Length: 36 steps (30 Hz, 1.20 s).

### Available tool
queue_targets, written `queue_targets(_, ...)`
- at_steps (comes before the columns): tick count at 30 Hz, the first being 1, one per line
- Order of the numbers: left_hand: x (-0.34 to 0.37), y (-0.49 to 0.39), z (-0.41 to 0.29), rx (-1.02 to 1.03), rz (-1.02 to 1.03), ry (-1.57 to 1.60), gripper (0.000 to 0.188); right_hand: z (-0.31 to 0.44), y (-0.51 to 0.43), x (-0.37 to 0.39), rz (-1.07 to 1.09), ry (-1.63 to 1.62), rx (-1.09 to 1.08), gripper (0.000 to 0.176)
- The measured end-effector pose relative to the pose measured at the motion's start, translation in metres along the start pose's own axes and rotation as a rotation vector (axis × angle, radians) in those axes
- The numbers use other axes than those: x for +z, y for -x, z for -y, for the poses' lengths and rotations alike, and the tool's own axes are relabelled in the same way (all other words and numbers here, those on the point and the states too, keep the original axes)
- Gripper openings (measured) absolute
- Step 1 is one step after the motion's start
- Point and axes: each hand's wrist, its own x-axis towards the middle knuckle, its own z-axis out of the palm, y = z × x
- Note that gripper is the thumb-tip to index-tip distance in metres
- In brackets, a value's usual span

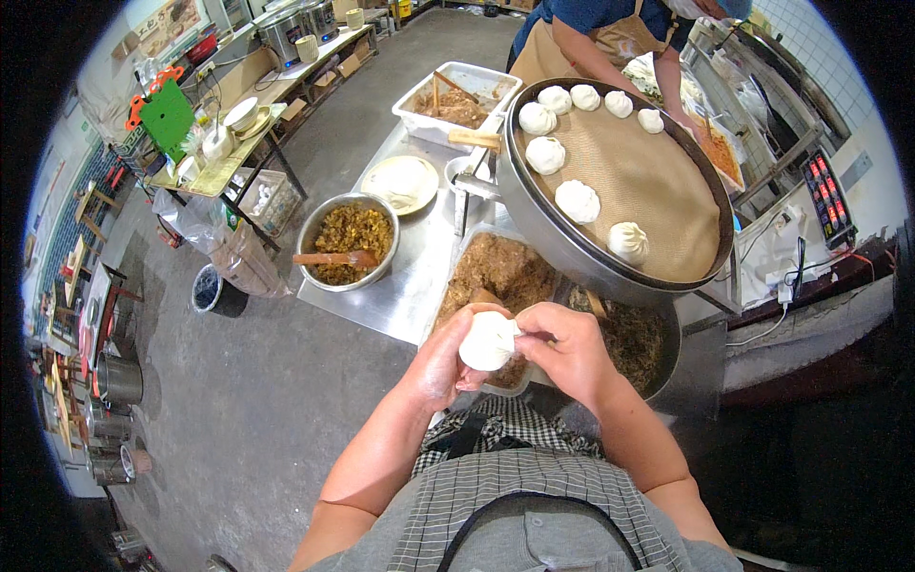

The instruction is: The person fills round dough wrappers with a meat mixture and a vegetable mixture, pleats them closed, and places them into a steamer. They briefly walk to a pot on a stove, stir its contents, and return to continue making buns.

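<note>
A white dough bun (487,343) rests in my left hand (444,357), whose fingers curl around its side. My right hand (565,347) pinches the gathered edge of the dough between thumb and fingertips. Below my hands lies a clear plastic tub of brown minced filling (511,268), partly hidden by them. Beyond them is a large round steamer (511,186) with a cloth liner (636,186). Several pleated buns, among them a near one (628,243), sit along its left and far side.
A steel bowl of chopped filling (350,229) has a wooden spatula across it. Behind it are a plate of dough (400,184) and a white tub of filling (457,104). A dark pan of filling (636,343) stands right. A co-worker (600,43) leans in beyond the steamer.
</note>
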Motion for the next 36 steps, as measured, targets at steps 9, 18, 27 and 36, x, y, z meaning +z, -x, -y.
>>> queue_targets(9,0.019,-0.017,0.023,-0.057,-0.225,0.025,0.05,0.0,0.017,-0.004,-0.056,-0.1,-0.048,0.019)
queue_targets(18,0.042,-0.055,0.06,-0.207,-0.024,0.211,0.051,-0.013,0.039,-0.033,-0.276,0.313,-0.185,0.022)
queue_targets(27,0.096,-0.081,0.043,-0.306,0.47,-0.103,0.087,-0.015,0.044,-0.132,0.039,-0.335,0.251,0.062)
queue_targets(36,0.064,-0.074,0.042,-0.134,-0.089,-0.133,0.07,-0.069,-0.003,-0.234,-0.151,0.587,0.097,0.05)
